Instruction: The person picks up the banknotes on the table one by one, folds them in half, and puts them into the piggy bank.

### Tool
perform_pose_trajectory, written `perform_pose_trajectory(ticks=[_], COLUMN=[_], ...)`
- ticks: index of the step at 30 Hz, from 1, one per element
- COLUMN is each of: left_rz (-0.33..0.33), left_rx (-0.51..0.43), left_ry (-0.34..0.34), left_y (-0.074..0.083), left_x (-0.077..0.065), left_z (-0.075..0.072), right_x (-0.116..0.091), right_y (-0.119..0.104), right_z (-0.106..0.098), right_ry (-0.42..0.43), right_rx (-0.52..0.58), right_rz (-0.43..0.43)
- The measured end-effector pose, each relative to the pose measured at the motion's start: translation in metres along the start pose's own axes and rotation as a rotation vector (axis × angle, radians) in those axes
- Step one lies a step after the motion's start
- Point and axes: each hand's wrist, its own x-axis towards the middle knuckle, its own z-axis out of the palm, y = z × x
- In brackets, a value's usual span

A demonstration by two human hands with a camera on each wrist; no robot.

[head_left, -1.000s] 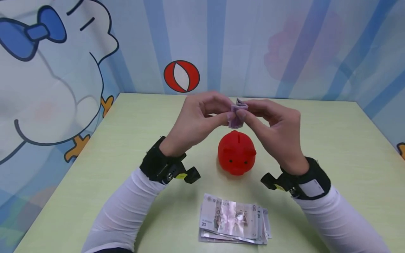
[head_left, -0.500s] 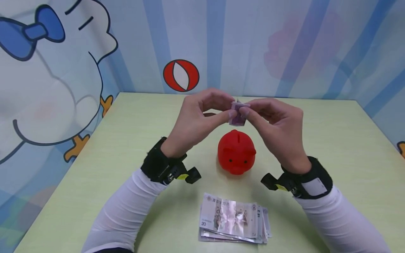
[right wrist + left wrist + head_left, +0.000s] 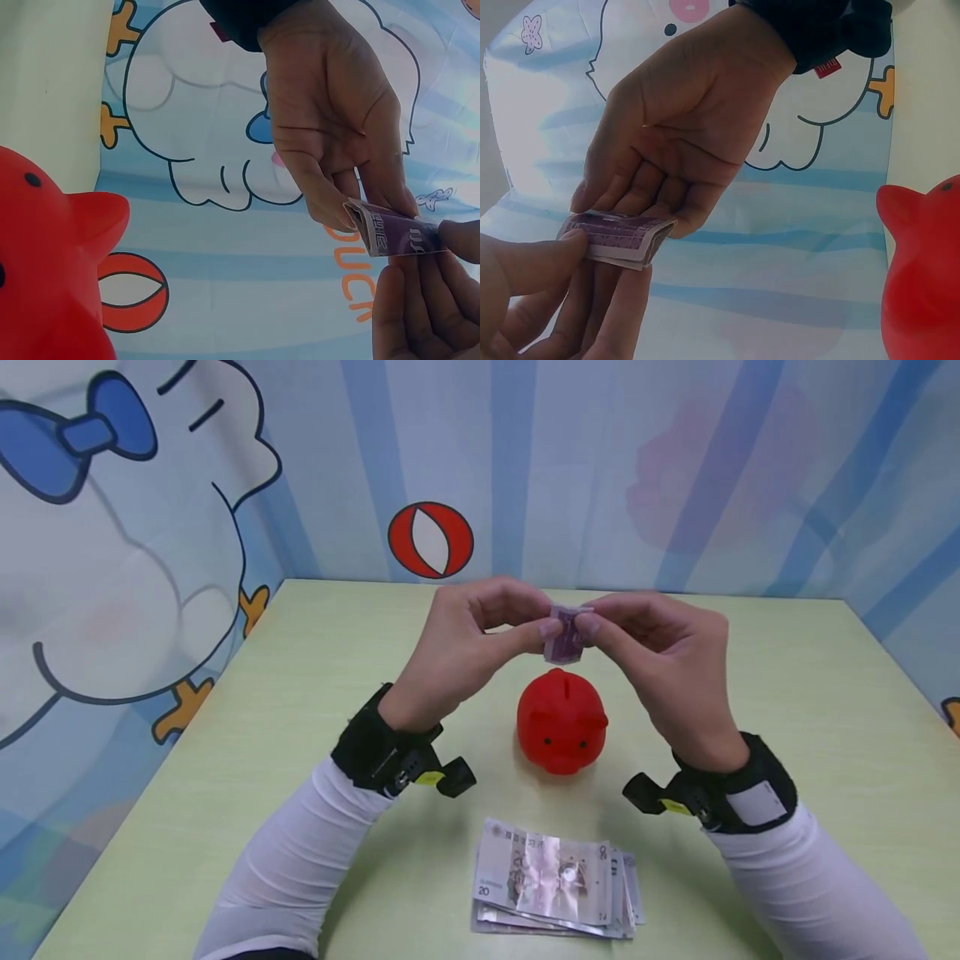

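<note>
A small folded purple banknote (image 3: pixel 564 647) is pinched between both hands, raised behind and above a red piggy bank (image 3: pixel 561 727). My left hand (image 3: pixel 465 647) grips its left edge between thumb and fingers, and my right hand (image 3: pixel 667 664) pinches the right side. In the left wrist view the folded note (image 3: pixel 619 241) shows several layers at one end. Its printed face (image 3: pixel 401 234) also appears in the right wrist view, with a thumb pressing on it. The piggy bank faces me, its slot on top.
Toward me on the pale table (image 3: pixel 300 827) lies a loose stack of banknotes (image 3: pixel 551 881), a 20 on top. Printed cartoon backdrops (image 3: pixel 570 468) stand along the back and the sides. Each wrist wears a black strap with a small camera.
My right hand has shifted slightly to the right. The fold that stuck up at the note's top now lies lower, and more of its purple face shows. The piggy bank and stack stay put.
</note>
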Motion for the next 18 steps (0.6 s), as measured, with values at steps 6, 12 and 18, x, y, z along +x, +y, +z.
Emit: perform_pose_trajectory(ticks=[6, 12, 18], left_rz=[0.030, 0.082, 0.114], left_rx=[-0.013, 0.023, 0.004], left_ry=[0.009, 0.022, 0.014], left_y=[-0.004, -0.005, -0.005], left_x=[0.001, 0.001, 0.001], left_z=[0.000, 0.000, -0.001], right_x=[0.001, 0.002, 0.002], right_y=[-0.004, 0.010, 0.013], right_z=[0.000, -0.006, -0.012], right_ry=[0.033, 0.005, -0.069], right_rx=[-0.042, 0.026, 0.053], right_rz=[0.010, 0.074, 0.156])
